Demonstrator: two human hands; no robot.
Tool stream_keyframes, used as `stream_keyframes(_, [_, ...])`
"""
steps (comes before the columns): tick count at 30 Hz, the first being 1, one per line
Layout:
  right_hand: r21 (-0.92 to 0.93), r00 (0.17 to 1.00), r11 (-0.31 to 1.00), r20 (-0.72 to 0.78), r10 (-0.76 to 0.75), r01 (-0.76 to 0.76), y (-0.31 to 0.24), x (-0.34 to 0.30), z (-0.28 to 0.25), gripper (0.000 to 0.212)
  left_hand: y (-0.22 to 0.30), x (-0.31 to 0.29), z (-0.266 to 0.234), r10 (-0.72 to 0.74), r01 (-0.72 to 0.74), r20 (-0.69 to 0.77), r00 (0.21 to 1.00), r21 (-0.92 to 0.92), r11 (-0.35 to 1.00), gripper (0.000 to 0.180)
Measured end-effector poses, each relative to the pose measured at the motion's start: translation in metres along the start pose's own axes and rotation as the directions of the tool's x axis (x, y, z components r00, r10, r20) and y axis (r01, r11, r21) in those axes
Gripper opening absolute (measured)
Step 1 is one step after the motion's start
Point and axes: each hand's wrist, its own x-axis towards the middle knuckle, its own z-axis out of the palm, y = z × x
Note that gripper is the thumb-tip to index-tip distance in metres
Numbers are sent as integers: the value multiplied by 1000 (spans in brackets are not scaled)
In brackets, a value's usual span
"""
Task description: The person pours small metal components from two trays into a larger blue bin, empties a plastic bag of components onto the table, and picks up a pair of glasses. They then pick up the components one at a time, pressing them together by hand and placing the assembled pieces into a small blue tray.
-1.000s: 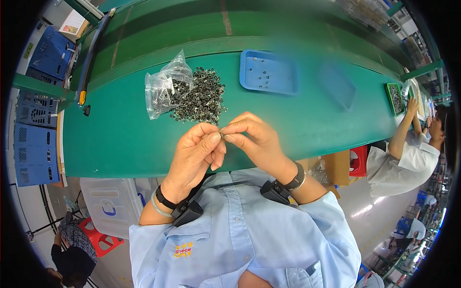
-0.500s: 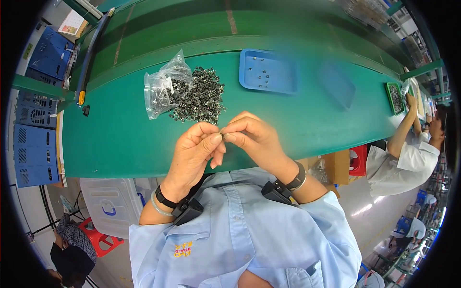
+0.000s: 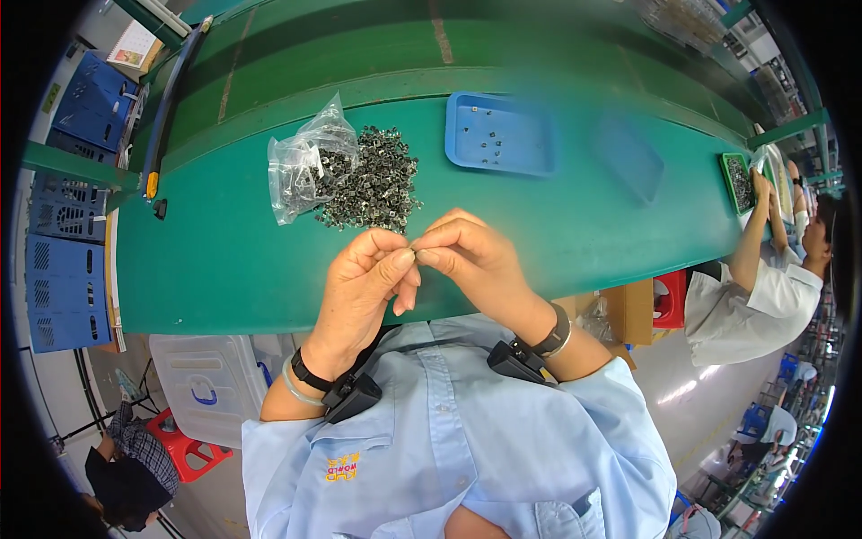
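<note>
My left hand (image 3: 364, 278) and my right hand (image 3: 471, 256) meet fingertip to fingertip above the near part of the green table (image 3: 224, 278). Both pinch a tiny dark part between thumb and forefinger; the fingers cover most of it, so its kind cannot be made out. Just beyond my hands lies a heap of small black and silver parts (image 3: 382, 180). A clear plastic bag (image 3: 296, 171) rests at the heap's left side, with some of the parts in its mouth. To the right of the heap, a blue tray (image 3: 458, 157) holds several small parts.
A green conveyor belt (image 3: 350, 36) runs along the far side. At the right, a co-worker (image 3: 759, 296) reaches toward a green tray (image 3: 725, 171) of parts. Blue bins (image 3: 63, 292) stand at the left. A lidded clear box (image 3: 202, 359) sits below the table edge.
My hands stay nearly still, pinched together at the same spot. The belt's markings have shifted slightly right. The co-worker's hands at the right and a person at lower left have moved.
</note>
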Motion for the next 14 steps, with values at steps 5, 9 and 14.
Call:
stream_keyframes(5, [3, 1000, 1000, 6, 28, -28, 0, -1, -1, 9, -1, 1, 0, -12, 12, -9, 1000, -5, 1000, 9])
stream_keyframes(9, [10, 999, 999, 8, 42, -42, 2, -1, -1, 9, 0, 1, -1, -45, 45, 1, 999, -27, 999, 10])
stream_keyframes(14, [-25, 1000, 1000, 23, 18, -17, -1, 0, -2, 10, -2, 3, -8, -87, 93, 62, 994, -108, 990, 11])
